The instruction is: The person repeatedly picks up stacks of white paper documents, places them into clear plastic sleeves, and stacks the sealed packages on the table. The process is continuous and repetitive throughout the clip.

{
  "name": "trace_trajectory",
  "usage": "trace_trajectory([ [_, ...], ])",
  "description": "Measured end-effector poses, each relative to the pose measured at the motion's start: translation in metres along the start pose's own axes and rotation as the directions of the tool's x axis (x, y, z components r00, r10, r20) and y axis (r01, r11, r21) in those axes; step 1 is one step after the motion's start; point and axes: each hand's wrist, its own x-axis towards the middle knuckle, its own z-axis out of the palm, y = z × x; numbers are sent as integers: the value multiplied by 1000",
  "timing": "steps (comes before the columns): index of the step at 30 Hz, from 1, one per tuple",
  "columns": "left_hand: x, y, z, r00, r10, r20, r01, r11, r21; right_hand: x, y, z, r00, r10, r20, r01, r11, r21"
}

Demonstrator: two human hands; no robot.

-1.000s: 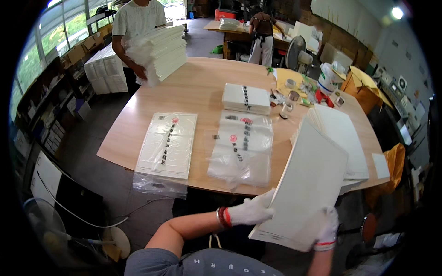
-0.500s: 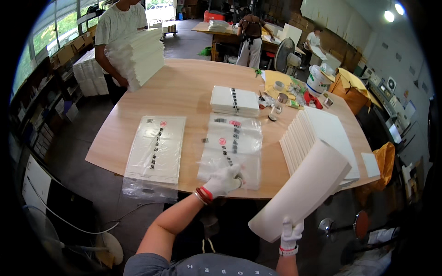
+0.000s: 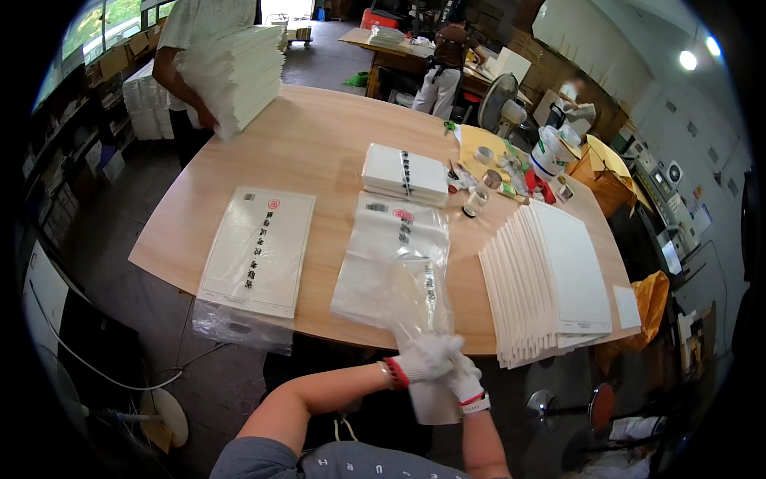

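Observation:
My left hand point(image 3: 427, 359) and my right hand point(image 3: 465, 378), both in white gloves, meet at the table's near edge. My left fingers close on the mouth of a clear printed plastic bag point(image 3: 415, 299). My right hand grips a curled white paper sheet point(image 3: 436, 405); its upper part appears to be inside the bag, and its lower end hangs below my hands. Motion blur and overlapping gloves hide the exact finger positions. Under the raised bag lies a pile of similar plastic bags point(image 3: 359, 275). Left of it rests a bag with a sheet inside point(image 3: 259, 247).
A tall stack of white sheets point(image 3: 574, 271) stands on the table point(image 3: 319, 144) at right. Behind the bags sits a packed bundle point(image 3: 407, 172). Tape rolls and a bucket point(image 3: 550, 152) crowd the far right. A person at far left holds a big paper stack point(image 3: 231, 80).
My right hand has brought the large sheet leftward from beside the stack to my left hand. The sheet is now curled narrower, and one bag has lifted off the pile.

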Motion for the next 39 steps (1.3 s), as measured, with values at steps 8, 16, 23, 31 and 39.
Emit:
trace_trajectory([
  [8, -32, -145, 15, 933, 330, -142, -226, 846, 483, 104, -45, 30, 893, 205, -400, -102, 959, 263],
  [16, -68, -166, -47, 683, -406, -607, 224, 908, -355, 86, -34, -10, 979, 146, -144, -96, 948, 304],
  [23, -125, -121, -39, 765, -398, -507, 369, 915, -162, 9, -20, 18, 962, 60, -267, 67, 894, 442],
  [31, -184, -99, -12, 747, -621, -238, 595, 784, -178, -44, -22, 55, 998, 64, 20, -67, 920, 385],
  [39, -283, 1, -20, 855, -500, -136, 483, 864, -140, -192, -20, 67, 982, -162, 97, 79, 818, 569],
])
